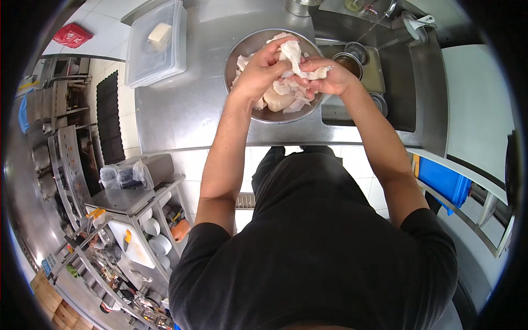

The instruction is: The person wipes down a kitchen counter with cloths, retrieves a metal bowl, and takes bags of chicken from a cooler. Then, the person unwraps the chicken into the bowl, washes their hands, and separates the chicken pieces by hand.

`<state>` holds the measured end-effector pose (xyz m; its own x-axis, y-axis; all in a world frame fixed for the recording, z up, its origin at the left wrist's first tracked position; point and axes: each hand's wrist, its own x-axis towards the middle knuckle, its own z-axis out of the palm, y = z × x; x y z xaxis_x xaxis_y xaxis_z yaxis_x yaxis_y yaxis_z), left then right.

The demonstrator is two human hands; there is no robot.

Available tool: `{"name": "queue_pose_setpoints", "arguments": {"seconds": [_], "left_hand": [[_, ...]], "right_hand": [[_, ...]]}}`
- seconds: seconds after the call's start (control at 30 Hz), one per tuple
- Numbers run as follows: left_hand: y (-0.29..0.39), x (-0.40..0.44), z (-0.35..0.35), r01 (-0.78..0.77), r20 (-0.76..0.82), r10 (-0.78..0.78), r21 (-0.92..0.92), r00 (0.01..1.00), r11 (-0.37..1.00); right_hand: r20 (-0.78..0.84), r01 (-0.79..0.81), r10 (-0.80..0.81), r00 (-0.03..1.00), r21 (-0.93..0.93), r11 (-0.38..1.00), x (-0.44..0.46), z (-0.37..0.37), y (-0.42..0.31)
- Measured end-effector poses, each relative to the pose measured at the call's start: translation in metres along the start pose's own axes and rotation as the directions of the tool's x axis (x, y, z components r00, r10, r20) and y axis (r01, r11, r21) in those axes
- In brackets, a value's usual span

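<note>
A wide metal bowl [234, 91] on the steel counter holds several pale pink raw meat pieces [279, 100] that look like chicken. Over it, my left hand [259, 72] grips a whitish, floppy piece of raw chicken [291, 54] between thumb and fingers. The lower end of that piece runs across to my right hand [331, 78], whose fingers curl around it, palm turned up. Some fingertips of both hands are hidden behind the meat.
To the left on the counter [187, 115] stands a lidded clear plastic container [157, 55] with a pale block. A sink [404, 99] with metal bowls [352, 61] lies to the right. A metal pot [301, 6] is at the back.
</note>
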<state>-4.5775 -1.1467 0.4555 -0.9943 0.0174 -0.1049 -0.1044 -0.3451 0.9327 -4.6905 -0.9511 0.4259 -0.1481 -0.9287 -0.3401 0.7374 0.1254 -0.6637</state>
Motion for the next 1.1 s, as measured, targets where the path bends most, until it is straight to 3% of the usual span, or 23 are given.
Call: {"name": "queue_pose_setpoints", "arguments": {"seconds": [0.07,0.17,0.27,0.37,0.47,0.57,0.67,0.77,0.87,0.97,1.1], "left_hand": [[-0.004,-0.001,-0.001,-0.022,-0.088,0.027,0.062,0.996,0.998],[-0.011,0.002,-0.009,0.032,-0.212,-0.002,0.139,0.977,0.990],[-0.011,0.000,-0.006,0.013,-0.216,0.033,0.208,0.976,0.978],[-0.020,0.003,-0.007,0.005,-0.232,0.083,0.354,0.969,0.935],[0.006,-0.005,-0.004,0.096,-0.220,0.004,0.445,0.976,0.890],[0.008,-0.006,-0.013,0.082,-0.158,0.000,0.508,0.987,0.857],[0.015,-0.004,-0.016,0.104,-0.166,-0.027,0.474,0.986,0.874],[0.017,-0.004,-0.015,0.067,-0.154,0.039,0.627,0.987,0.776],[-0.008,0.010,-0.035,0.127,-0.245,0.072,0.705,0.967,0.697],[-0.012,0.014,-0.037,0.080,-0.264,0.175,0.734,0.949,0.675],[-0.024,0.022,-0.042,-0.006,-0.162,0.079,0.412,0.984,0.911]], "right_hand": [[-0.094,0.011,-0.021,0.995,-0.106,0.994,0.001,0.003,-0.005],[-0.221,0.076,-0.101,0.970,-0.118,0.990,-0.003,0.023,-0.023],[-0.315,0.062,-0.213,0.925,-0.428,0.902,-0.005,0.040,-0.027],[-0.287,-0.031,-0.189,0.939,-0.619,0.785,0.006,0.039,-0.024],[-0.295,0.013,-0.242,0.924,-0.609,0.793,0.001,0.039,-0.023],[-0.282,-0.058,-0.203,0.938,-0.703,0.709,0.001,0.034,-0.024],[-0.276,-0.054,-0.242,0.930,-0.754,0.655,0.001,0.023,-0.018],[-0.301,-0.010,-0.293,0.908,-0.712,0.702,-0.001,0.034,-0.017],[-0.266,-0.007,-0.308,0.914,-0.767,0.642,-0.002,0.032,-0.020],[-0.317,-0.036,-0.347,0.883,-0.781,0.624,0.001,0.029,-0.019],[-0.435,-0.109,-0.292,0.852,-0.693,0.712,0.005,0.031,-0.023]]}}
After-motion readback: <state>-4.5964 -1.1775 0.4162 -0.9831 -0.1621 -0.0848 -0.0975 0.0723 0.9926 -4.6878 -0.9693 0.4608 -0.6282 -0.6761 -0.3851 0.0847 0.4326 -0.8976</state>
